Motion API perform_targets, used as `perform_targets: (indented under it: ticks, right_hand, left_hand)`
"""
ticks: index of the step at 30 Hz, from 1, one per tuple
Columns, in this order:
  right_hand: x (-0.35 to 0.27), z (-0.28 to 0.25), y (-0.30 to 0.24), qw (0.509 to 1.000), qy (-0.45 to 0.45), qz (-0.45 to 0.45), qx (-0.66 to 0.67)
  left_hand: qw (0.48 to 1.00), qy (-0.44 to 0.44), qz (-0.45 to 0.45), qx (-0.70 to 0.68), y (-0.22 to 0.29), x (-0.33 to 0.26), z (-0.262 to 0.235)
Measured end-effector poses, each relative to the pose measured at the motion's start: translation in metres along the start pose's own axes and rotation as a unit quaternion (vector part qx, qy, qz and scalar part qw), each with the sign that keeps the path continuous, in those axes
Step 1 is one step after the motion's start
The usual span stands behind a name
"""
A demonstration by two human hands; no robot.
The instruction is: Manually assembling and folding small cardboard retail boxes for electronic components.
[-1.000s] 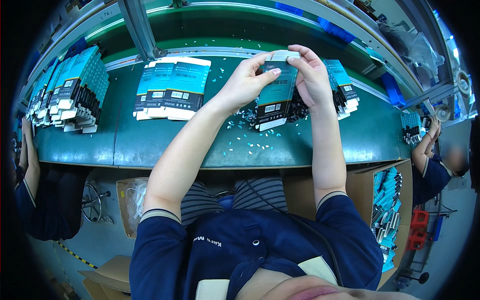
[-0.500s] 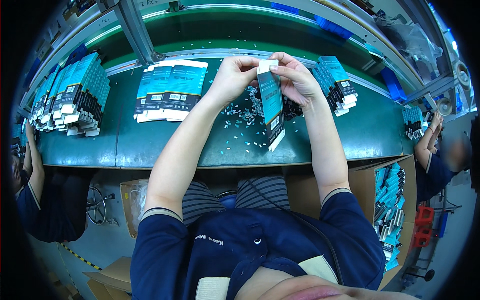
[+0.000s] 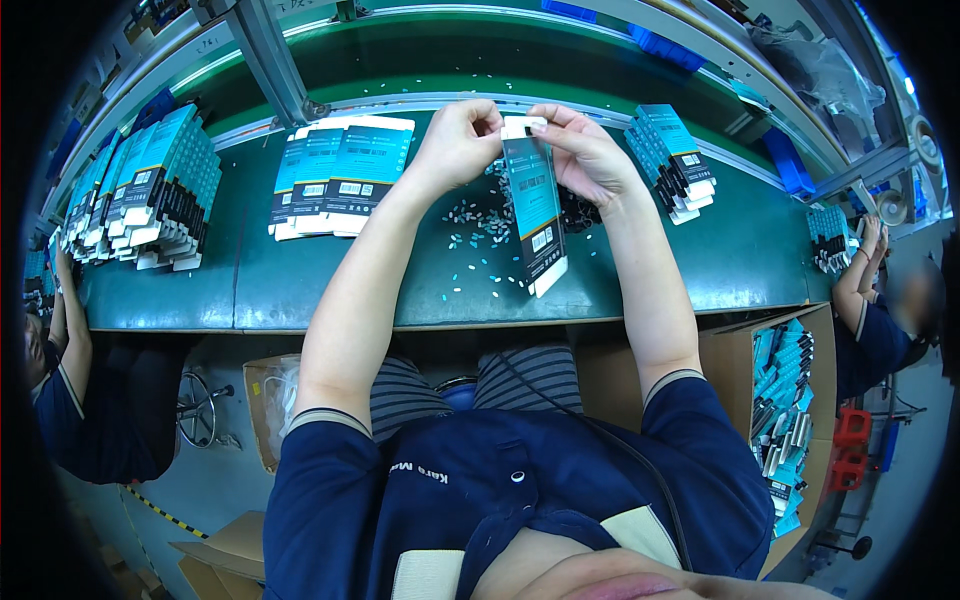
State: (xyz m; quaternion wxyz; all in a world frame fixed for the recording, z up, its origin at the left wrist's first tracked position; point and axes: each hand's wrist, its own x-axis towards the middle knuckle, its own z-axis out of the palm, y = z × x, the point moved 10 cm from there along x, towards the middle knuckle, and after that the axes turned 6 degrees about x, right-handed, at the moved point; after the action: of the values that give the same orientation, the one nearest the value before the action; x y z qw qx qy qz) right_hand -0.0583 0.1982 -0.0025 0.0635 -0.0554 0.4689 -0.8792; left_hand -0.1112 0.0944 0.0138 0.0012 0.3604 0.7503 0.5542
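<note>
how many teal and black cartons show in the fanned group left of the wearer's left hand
3 show: the left carton, partly covered; the middle carton, also partly covered; and the right carton, nearest the left hand. More may be hidden underneath.

I watch the right hand (image 3: 592, 160) pinch a slim teal-and-black box (image 3: 535, 205) by its white top flap, the box hanging tilted above the green table (image 3: 320, 295), while the left hand (image 3: 447, 145), fingers curled, sits at the flap's left side, contact unclear to me. Small white and blue bits (image 3: 472, 228) lie scattered beneath, near a dark heap (image 3: 580, 216) partly hidden by the box. I see stacked flat boxes (image 3: 350, 165) to the left, and more boxes (image 3: 670, 150) to the right.
</note>
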Motion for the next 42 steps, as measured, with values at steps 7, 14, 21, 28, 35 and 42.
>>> perform_targets:
  ticks: [7, 14, 21, 28, 35, 42]
  right_hand:
    - [0.002, -0.004, -0.013, 0.997, 0.005, -0.05, 0.063]
    - [-0.001, -0.005, -0.023, 0.992, -0.004, -0.063, 0.111]
    - [-0.002, -0.009, -0.038, 0.979, 0.025, -0.178, 0.09]
    - [-0.009, -0.014, -0.042, 0.961, 0.157, -0.201, -0.108]
    - [0.0, -0.006, 0.003, 0.948, 0.108, -0.004, -0.301]
    - [-0.004, 0.01, 0.02, 0.986, 0.06, 0.043, -0.149]
  left_hand:
    - [0.981, 0.019, -0.119, -0.154, -0.004, -0.006, -0.013]
    - [0.986, 0.087, -0.077, -0.116, -0.008, -0.005, -0.026]
    - [0.916, -0.21, -0.194, -0.283, 0.024, -0.039, 0.059]
    - [0.889, -0.12, -0.132, -0.421, 0.028, -0.024, 0.039]
    - [0.851, -0.011, -0.098, -0.516, 0.007, -0.005, 0.006]
    - [0.846, -0.03, -0.111, -0.521, 0.011, -0.008, 0.007]
